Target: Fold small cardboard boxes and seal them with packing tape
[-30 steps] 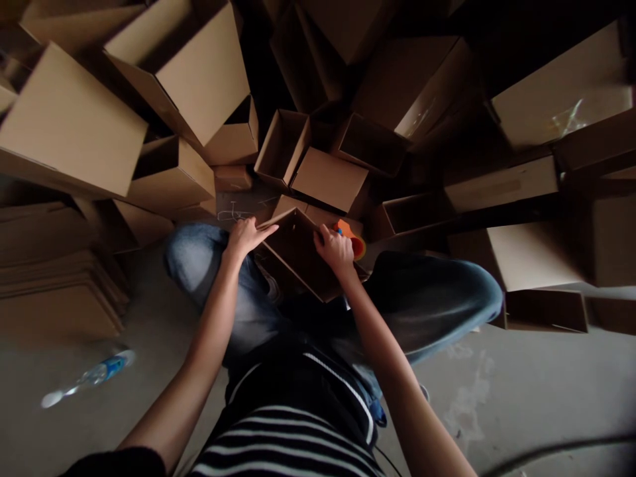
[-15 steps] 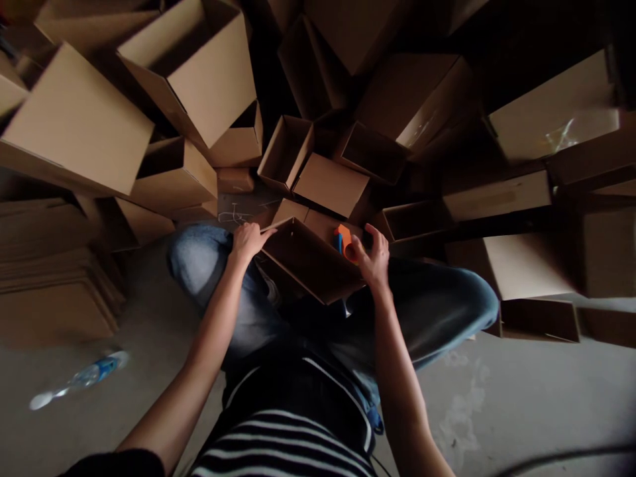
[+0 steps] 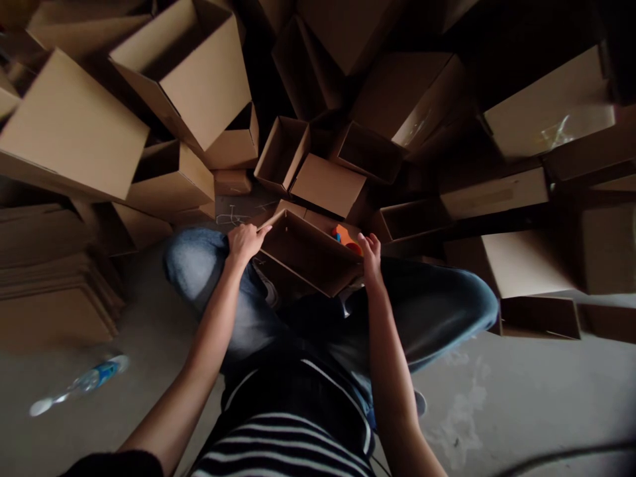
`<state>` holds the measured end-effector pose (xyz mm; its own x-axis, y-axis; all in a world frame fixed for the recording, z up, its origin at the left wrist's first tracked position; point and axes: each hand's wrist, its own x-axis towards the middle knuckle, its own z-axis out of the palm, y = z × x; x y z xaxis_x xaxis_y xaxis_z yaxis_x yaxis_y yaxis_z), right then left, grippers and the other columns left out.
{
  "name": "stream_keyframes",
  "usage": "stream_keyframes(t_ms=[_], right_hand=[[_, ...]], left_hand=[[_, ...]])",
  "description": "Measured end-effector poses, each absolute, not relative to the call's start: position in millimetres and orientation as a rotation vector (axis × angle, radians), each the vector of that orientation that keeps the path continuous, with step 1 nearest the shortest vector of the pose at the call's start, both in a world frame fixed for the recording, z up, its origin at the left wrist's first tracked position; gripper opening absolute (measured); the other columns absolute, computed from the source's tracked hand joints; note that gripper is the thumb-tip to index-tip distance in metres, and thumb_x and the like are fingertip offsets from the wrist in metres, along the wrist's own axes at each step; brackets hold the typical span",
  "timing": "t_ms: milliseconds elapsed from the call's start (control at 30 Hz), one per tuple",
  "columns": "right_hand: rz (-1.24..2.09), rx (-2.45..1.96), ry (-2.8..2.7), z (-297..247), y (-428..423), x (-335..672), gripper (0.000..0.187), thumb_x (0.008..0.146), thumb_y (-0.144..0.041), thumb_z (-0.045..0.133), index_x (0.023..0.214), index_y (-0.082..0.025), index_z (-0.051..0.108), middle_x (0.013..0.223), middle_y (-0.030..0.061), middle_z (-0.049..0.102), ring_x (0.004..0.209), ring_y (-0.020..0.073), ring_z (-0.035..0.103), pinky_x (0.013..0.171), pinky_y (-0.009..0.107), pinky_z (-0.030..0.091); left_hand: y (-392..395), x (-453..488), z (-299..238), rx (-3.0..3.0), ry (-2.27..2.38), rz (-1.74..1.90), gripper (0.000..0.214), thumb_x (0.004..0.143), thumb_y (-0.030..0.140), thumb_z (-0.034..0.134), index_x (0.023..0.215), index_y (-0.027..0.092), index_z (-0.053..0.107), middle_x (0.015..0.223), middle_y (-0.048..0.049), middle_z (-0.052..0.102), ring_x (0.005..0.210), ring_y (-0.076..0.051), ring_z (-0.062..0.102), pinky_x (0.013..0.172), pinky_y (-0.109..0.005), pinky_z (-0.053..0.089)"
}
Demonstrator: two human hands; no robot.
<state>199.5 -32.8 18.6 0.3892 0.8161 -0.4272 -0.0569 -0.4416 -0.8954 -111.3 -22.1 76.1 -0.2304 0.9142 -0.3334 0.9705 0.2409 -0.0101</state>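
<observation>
Since the frame half a second ago, our right hand (image 3: 371, 255) has come in from the right to the small cardboard box (image 3: 312, 253) before us, while our left hand (image 3: 244, 242) stays at the box's left end. We keep that left hand closed on the rim, thumb stretched along the top edge and fingers curled down outside. Our right fingers stand nearly straight and slightly apart at the box's right end; they seem to touch it, but we cannot tell whether they grip.

We have the box tilted between our knees, its open side facing us, with its shaded brown inner walls showing and a small pale mark near the far left corner. Just beyond its far wall, near our right fingertips, lies an orange and blue tool (image 3: 346, 236), partly hidden.

Farther off we see an open box (image 3: 278, 149) with a dark interior, touching or close to a box with a flat panel (image 3: 328, 185) turned toward us. At far left stands a large open box (image 3: 206, 79); what lies deep inside is too dark to tell. To our left are stacked cardboard sheets (image 3: 54, 308) and, nearer, a clear bottle (image 3: 97, 377) lying on the floor (image 3: 497, 397).
</observation>
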Motion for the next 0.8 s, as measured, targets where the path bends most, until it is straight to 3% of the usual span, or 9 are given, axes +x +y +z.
stream_keyframes(t_ms=[200, 533, 800], right_hand=[[1.195, -1.654, -0.629, 5.0, -30.0, 197.0, 0.087, 0.061, -0.056, 0.08, 0.137, -0.026, 0.051, 0.147, 0.0107, 0.051, 0.133, 0.0297, 0.054, 0.109, 0.042, 0.048], [1.285, -1.693, -0.719, 1.6, -33.2, 191.7, 0.079, 0.061, -0.053, 0.081, 0.131, -0.025, 0.058, 0.139, 0.0098, 0.059, 0.131, 0.029, 0.054, 0.112, 0.043, 0.044], [1.369, -1.409, -0.924, 7.5, -40.9, 180.8, 0.09, 0.064, -0.049, 0.08, 0.145, -0.033, 0.044, 0.152, 0.0071, 0.05, 0.138, 0.0277, 0.048, 0.116, 0.048, 0.038]], left_hand=[[-21.1, -113.0, 72.4, 1.741, 2.287, -0.297, 0.077, 0.101, 0.066, 0.027, 0.109, 0.007, 0.077, 0.106, -0.0244, 0.073, 0.104, -0.037, 0.068, 0.089, -0.041, 0.049], [-18.4, -114.6, 76.0, 1.601, 2.367, -0.303, 0.079, 0.1, 0.065, 0.028, 0.112, 0.004, 0.076, 0.109, -0.0268, 0.072, 0.105, -0.039, 0.068, 0.089, -0.042, 0.05], [-20.5, -122.3, 79.5, 1.568, 2.409, -0.222, 0.082, 0.101, 0.063, 0.023, 0.109, 0.001, 0.077, 0.106, -0.0295, 0.072, 0.106, -0.04, 0.067, 0.092, -0.042, 0.048]])
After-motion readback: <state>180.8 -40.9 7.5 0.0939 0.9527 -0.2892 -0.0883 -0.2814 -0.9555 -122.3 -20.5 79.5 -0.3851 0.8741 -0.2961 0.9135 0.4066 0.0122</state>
